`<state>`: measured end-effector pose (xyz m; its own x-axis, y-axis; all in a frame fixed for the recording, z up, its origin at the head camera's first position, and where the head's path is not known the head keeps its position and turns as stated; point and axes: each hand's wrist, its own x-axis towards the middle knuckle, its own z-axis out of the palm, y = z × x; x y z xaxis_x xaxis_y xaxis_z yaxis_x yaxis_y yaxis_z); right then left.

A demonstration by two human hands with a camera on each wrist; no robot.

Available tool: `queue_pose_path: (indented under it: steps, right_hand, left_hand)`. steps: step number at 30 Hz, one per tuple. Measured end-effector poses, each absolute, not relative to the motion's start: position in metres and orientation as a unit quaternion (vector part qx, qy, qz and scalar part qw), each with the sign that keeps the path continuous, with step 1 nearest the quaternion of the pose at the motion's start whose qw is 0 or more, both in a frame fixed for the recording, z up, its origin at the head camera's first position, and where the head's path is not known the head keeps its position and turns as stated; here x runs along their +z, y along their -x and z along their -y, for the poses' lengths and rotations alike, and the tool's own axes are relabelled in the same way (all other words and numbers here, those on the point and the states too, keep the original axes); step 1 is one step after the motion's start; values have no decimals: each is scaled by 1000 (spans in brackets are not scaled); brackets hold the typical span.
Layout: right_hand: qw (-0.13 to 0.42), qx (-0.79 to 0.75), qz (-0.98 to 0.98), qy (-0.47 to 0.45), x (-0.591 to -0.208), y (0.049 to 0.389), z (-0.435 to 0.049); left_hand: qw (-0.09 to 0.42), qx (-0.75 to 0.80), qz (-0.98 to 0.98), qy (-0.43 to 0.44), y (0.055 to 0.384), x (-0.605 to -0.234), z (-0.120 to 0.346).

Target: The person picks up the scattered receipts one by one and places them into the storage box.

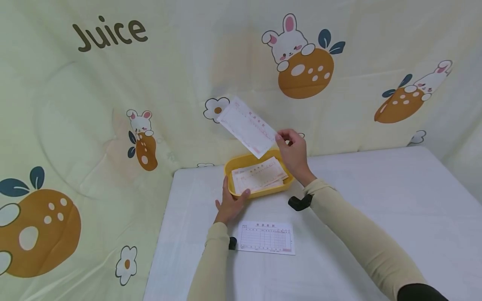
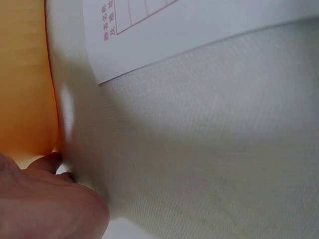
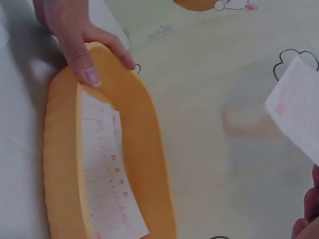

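Observation:
My right hand pinches a printed receipt slip by its edge, raised above a yellow plastic basket. The left hand holds the basket's near left corner; in the right wrist view its thumb lies over the rim, fingers on the outer side. Inside the basket lie several similar slips, loosely stacked and overlapping. Another receipt form, printed with a table grid, lies flat in front of the basket, near the left wrist. The left wrist view shows its corner close beside the basket wall.
The white-covered table stretches off to the right. Behind it and along its left hangs a pale curtain with printed rabbits and oranges. The basket stands near the table's back edge, close to this curtain. A black wrist mount sits on the right sleeve.

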<state>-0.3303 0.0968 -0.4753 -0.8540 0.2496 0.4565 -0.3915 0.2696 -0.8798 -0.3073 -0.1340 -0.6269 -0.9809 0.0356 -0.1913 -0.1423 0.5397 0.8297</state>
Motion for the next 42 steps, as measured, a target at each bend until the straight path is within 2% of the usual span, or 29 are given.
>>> queue_pose_path:
  steps: [12, 22, 42]
  right_hand:
    - [213, 569, 794, -2, -519, 327, -107]
    - [165, 560, 812, 5, -526, 317, -114]
    - [142, 539, 830, 7, -525, 288, -127]
  left_hand:
    - [93, 482, -871, 23, 304, -622, 135]
    - [100, 477, -873, 37, 304, -621, 133]
    - [95, 477, -873, 35, 302, -620, 133]
